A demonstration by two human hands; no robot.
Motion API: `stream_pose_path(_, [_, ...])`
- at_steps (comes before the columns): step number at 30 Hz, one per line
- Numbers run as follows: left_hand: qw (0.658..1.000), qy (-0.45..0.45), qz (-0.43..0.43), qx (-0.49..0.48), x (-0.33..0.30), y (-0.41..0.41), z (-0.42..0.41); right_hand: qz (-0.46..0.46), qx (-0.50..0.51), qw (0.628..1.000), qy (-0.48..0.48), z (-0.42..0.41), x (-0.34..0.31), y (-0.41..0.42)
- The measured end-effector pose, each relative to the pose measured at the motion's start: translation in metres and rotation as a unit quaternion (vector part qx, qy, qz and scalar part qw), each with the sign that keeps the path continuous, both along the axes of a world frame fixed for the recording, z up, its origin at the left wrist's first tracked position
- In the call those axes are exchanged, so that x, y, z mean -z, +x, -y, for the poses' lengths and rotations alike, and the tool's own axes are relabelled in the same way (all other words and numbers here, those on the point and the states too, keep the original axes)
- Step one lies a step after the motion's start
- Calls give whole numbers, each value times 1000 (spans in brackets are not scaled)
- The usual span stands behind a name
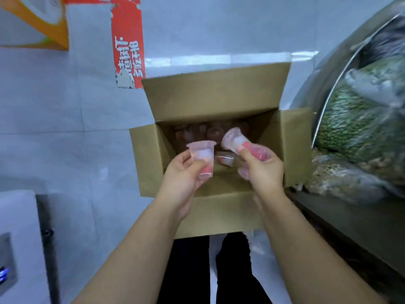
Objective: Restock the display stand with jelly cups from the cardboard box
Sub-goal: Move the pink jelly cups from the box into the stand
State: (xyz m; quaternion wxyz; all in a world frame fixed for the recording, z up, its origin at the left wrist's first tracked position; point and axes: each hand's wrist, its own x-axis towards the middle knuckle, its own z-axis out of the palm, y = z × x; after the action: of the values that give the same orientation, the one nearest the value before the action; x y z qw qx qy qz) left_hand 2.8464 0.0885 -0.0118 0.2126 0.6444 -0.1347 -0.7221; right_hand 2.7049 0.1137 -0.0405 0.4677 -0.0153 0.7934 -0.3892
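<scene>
Looking straight down over an open cardboard box on a pale tiled floor, flaps spread wide on all four sides. Above the opening, two bare hands, each with jelly cups.

Left hand — fingers and thumb curled round one translucent jelly cup, held roughly upright, wide rim on top, pink at its lower end, just over the box's left inner wall. Right hand — clamped on a second jelly cup tilted toward the left, rim pointing up and away; more pink-tinted plastic bunched under the same fingers, likely further cups, count unclear. The two held cups near each other, not touching.

Deep inside the box, in shadow, a dim reddish cluster of remaining cups, blurred; one clearer cup lying just below the hands.

To the right, a metal-rimmed stand with clear bags of green beans and a paler bag lower down, close beside the box's right flap. At upper left, an orange carton and a red-printed carton flap with white lettering. At lower left, a white appliance with a grey panel. Below the box, dark trouser legs and a scrap of clear plastic on the floor
</scene>
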Motion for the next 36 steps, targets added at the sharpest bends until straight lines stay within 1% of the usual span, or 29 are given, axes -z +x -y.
stream_pose_path(1, [1000, -15, 2, 21, -29, 1, 0, 62, 58, 996, -24, -7, -37, 5])
stream_pose_path(2, [999, -25, 10, 43, -60, 2, 0, 104, 86, 990, -35, -13, -75, 10])
stream_pose_path(6, [981, -98, -2, 166, -202, 6, 8, 194, 144, 965, -102, -32, -243, 14])
stream_pose_path(8, [966, -147, -26, 211, -263, 3, 15, 223, 136, 956, -130, -37, -315, 9])
stream_pose_path(11, [942, -193, -87, 262, -360, -13, 19, 238, 138, 940, -202, -54, -428, -6])
stream_pose_path(14, [897, -246, -161, 331, -449, -48, 13, 231, 192, 908, -293, -79, -516, -21])
stream_pose_path(16, [864, -285, -229, 347, -489, -80, -1, 224, 234, 880, -347, -97, -556, -29])
stream_pose_path(18, [838, -311, -280, 351, -521, -114, -26, 205, 281, 848, -400, -120, -588, -39])
stream_pose_path(20, [821, -328, -305, 353, -545, -149, -54, 164, 340, 822, -427, -144, -609, -53])
stream_pose_path(22, [807, -336, -327, 360, -562, -179, -86, 129, 386, 801, -438, -174, -620, -65])
stream_pose_path(25, [785, -335, -355, 381, -584, -216, -133, 84, 405, 782, -466, -222, -630, -82])
stream_pose_path(27, [761, -311, -379, 424, -596, -234, -163, 32, 390, 789, -474, -254, -638, -92])
stream_pose_path(29, [742, -291, -399, 454, -602, -247, -190, -30, 375, 813, -444, -285, -644, -102])
stream_pose_path(31, [732, -287, -408, 463, -605, -259, -215, -70, 367, 833, -409, -314, -647, -113])
stream_pose_path(34, [736, -309, -406, 445, -604, -275, -241, -57, 333, 853, -398, -342, -650, -131])
stream_pose_path(36, [732, -332, -402, 438, -600, -281, -250, -40, 322, 863, -387, -354, -651, -144])
